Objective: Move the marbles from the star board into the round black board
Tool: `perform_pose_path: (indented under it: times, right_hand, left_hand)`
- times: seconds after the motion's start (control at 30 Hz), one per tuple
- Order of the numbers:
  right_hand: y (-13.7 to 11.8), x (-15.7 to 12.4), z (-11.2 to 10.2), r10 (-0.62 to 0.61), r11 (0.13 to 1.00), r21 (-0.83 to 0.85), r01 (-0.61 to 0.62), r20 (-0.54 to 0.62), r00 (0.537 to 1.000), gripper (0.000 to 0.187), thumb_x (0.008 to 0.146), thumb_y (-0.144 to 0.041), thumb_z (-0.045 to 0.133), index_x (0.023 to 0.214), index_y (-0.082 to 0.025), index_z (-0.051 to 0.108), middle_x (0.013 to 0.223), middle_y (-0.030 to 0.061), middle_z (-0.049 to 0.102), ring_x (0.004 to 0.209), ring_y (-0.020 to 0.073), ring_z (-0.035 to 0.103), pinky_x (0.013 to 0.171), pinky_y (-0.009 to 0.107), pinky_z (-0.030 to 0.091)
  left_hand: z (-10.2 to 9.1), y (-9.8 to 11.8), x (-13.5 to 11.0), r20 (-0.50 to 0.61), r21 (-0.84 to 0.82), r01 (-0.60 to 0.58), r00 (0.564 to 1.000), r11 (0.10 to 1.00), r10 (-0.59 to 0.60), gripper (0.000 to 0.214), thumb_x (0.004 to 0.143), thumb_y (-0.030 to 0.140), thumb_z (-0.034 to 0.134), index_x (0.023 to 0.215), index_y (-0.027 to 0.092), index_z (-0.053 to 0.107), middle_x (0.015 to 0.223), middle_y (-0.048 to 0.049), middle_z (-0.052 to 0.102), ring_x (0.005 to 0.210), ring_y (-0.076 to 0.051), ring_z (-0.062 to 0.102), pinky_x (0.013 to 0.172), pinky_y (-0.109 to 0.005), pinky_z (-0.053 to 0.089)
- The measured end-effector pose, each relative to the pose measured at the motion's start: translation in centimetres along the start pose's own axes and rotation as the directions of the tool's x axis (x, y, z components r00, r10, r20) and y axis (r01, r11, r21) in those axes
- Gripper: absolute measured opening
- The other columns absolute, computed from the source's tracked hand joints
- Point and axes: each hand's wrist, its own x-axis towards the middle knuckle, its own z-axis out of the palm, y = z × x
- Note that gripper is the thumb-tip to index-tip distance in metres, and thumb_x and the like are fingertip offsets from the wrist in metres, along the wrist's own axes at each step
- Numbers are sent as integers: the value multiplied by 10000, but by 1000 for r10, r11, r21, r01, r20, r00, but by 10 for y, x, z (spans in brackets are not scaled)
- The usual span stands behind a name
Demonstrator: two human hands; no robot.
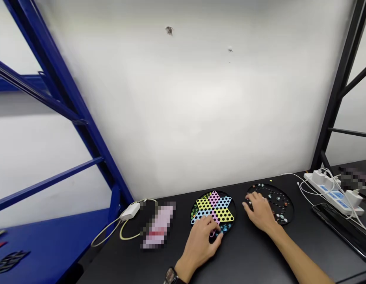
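A Chinese checkers board [225, 213], a star in pink, yellow and blue with black holes, lies in a round black tray [235, 215]. Green and blue marbles show around the star. My left hand [202, 240] rests over its near side, fingers bent and thumb apart, with nothing visible in the grasp; its fingertips are partly hidden. To the right lies a second round black tray [292, 205] with scattered marbles [281, 217]. Over its left part is my right hand [261, 212], fingers slightly curled and thumb out to the side. Whatever lies under that palm is hidden.
At the right, a white power strip [333, 193] with plugs and cables sits beside a dark glossy panel [344, 227]. Left of the board are a blurred pink item [160, 225] and a white adapter [130, 211] with a cable. A blue metal frame [91, 134] rises at the left.
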Motion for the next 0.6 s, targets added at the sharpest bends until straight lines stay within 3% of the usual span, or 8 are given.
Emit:
perform_pose_path:
  times: [0.1,0.2,0.47,0.6]
  right_hand:
    - [-25,-10,-1,-186,970,179,166,98,978,231,969,-363,447,1099,-248,600,1148,50,626,1043,220,548,919,380,386]
    - [-42,-20,1,-323,930,238,281,160,933,195,939,-355,517,1081,-259,612,1155,37,629,1040,215,536,915,374,393]
    - [-49,-28,4,-327,940,157,302,169,930,184,912,-344,558,1025,-217,626,1030,63,611,928,210,560,867,359,404]
    - [-51,-31,6,-307,947,149,284,168,937,174,906,-364,558,979,-218,620,1008,58,606,938,218,559,880,369,407]
  left_hand:
    - [0,0,-1,0,-7,-13,1000,1000,13,109,847,304,575,829,244,664,883,-38,633,813,-206,578,773,-353,458]
    - [1,-2,-1,-5,-14,-9,1000,1000,9,98,845,303,585,842,253,669,882,-37,636,813,-208,584,773,-356,462]
    - [-3,-8,3,-79,-24,95,992,995,-97,166,913,326,491,960,246,628,1009,-52,638,944,-224,585,839,-375,436]
    - [-8,-31,9,-119,40,228,968,973,-222,229,920,346,457,1060,251,610,1116,-57,627,1028,-242,567,846,-378,425]
